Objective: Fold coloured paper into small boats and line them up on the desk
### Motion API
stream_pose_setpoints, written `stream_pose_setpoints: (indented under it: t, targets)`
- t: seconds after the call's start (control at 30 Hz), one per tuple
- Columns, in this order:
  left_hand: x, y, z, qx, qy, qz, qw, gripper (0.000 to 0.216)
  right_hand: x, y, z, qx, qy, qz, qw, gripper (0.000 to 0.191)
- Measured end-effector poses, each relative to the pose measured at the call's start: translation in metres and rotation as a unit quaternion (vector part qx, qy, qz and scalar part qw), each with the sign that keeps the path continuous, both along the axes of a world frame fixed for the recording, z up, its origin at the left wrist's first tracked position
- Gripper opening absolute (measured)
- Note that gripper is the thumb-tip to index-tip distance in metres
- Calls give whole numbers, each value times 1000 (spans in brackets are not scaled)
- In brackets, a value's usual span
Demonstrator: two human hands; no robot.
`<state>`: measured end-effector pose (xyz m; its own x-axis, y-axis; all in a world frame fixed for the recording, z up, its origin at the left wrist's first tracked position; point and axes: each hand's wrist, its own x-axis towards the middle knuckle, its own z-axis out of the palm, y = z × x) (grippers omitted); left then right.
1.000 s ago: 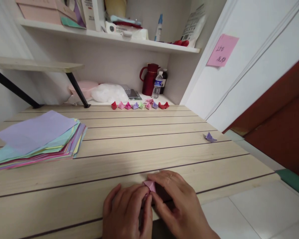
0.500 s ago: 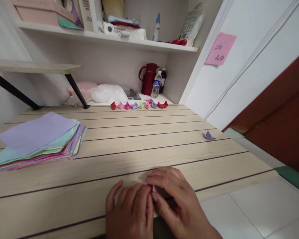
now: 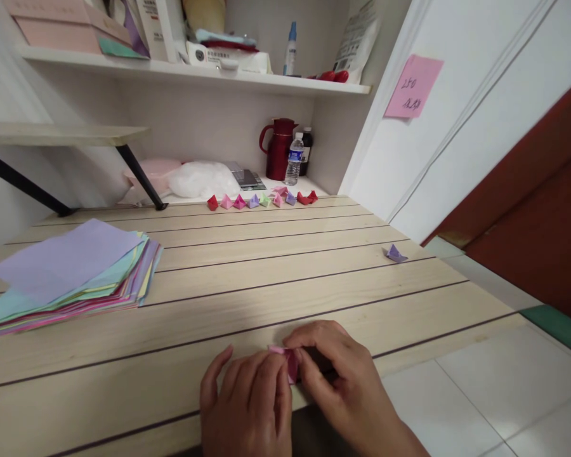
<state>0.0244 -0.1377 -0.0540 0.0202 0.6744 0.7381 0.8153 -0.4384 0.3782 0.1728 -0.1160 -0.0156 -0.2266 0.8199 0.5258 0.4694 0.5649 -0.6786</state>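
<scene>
My left hand [image 3: 245, 397] and my right hand [image 3: 340, 381] meet at the near edge of a pale wooden table [image 3: 266, 279]. Both pinch a small pink folded paper piece [image 3: 285, 360] between their fingertips; most of it is hidden by the fingers. A thick stack of coloured paper sheets [image 3: 71, 270], lilac on top, lies at the left. A single purple folded paper shape [image 3: 395, 254] sits alone near the table's right edge. A row of several small folded paper shapes [image 3: 261, 200] in red, pink, purple and green lines the far edge.
Behind the row stand a dark red jug [image 3: 278, 149], a water bottle [image 3: 294, 160], a white plastic bag [image 3: 202, 179] and a pink bowl [image 3: 155, 171]. A shelf [image 3: 195, 70] above holds boxes and bottles. A pink sticky note [image 3: 413, 87] hangs on the white wall at right. Tiled floor lies at right.
The pink piece has been folded smaller and is now pinched more tightly between both hands. My fingers have shifted slightly over it. The view has drifted a little to the right.
</scene>
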Motion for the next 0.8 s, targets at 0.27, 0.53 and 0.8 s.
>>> stream_pose_setpoints:
  t: [0.27,0.53,0.8]
  targets:
    - [-1,-1,0,-7,2,1,1000,14,5,2,-4,-34,14,6,999,26]
    - [-16,2,-1,10,85,-37,996,18,5,-2,-5,29,-88,33,995,31]
    - [-18,1,0,8,89,-41,995,20,1,-1,-7,75,-142,15,987,24]
